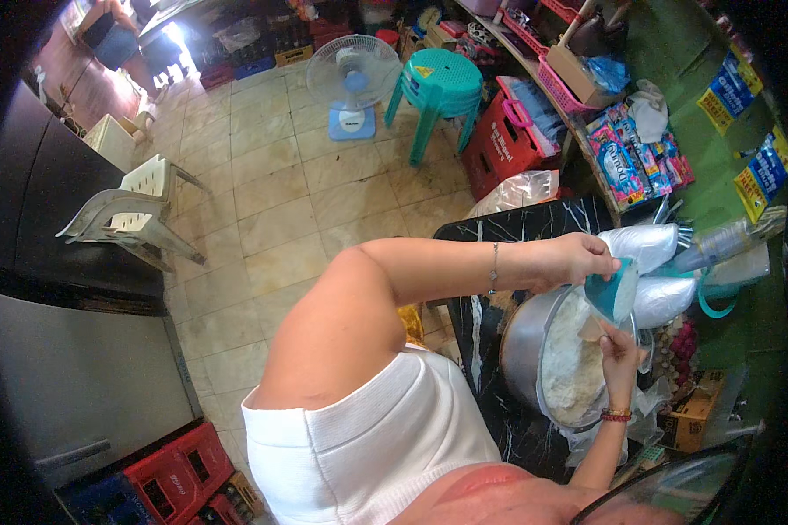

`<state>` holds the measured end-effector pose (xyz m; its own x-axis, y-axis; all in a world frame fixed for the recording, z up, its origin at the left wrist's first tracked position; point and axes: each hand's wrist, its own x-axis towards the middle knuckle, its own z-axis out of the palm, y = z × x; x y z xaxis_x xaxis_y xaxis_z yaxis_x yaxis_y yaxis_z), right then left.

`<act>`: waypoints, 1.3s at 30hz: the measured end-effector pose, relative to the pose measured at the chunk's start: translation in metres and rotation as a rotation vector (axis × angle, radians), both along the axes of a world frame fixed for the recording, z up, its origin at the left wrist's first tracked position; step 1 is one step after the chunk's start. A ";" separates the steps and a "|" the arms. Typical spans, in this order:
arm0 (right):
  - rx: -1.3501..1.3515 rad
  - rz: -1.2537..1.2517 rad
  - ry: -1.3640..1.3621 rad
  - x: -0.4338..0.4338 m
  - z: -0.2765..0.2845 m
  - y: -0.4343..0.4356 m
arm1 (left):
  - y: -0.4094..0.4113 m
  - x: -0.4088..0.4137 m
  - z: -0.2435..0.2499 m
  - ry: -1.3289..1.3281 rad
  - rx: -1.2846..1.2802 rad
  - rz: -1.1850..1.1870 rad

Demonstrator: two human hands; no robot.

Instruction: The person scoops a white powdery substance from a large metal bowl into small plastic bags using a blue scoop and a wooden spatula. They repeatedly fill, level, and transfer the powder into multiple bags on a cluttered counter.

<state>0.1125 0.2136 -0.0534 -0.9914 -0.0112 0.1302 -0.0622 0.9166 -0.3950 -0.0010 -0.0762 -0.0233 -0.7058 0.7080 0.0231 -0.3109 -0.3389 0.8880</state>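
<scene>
My left hand [588, 256] grips a teal plastic scoop [607, 292] with white powdery or granular contents, tilted over a large metal pot [524, 354]. The pot holds a heap of white, slightly yellowish powder or grains [570, 367]. My right hand [618, 351] is just below the scoop's tip, over the pot's far side. Its fingers are pinched on what appears to be a thin clear plastic bag [645, 344], mostly hidden by the hand. Beyond the pot lie two filled white plastic bags, one upper [647, 244] and one lower [664, 300].
The pot stands on a black marble-patterned table [512, 226]. A shelf with detergent-type sachets [630, 157] runs along the green wall. Behind are a red crate [492, 144], teal stools [441, 82], an electric fan [353, 85] and white plastic chairs [138, 203]. Another person [111, 39] is at far left.
</scene>
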 end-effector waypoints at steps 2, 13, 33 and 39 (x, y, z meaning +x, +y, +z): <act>-0.278 -0.059 -0.078 0.001 -0.008 0.017 | -0.004 -0.001 0.002 0.012 -0.025 0.001; -0.655 -0.590 0.227 0.088 0.023 0.042 | 0.012 0.007 0.005 -0.005 -0.166 -0.003; 0.222 -0.275 0.555 0.149 0.029 -0.058 | 0.055 0.013 -0.019 -0.588 0.183 -0.463; 0.074 -0.257 0.551 0.155 0.022 -0.052 | 0.036 0.013 -0.011 -0.610 0.197 -0.433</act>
<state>0.2674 0.1618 -0.0314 -0.7508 0.1909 0.6323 -0.0122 0.9531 -0.3023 0.0116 -0.0398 -0.0341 -0.2948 0.9471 -0.1265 -0.8667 -0.2094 0.4527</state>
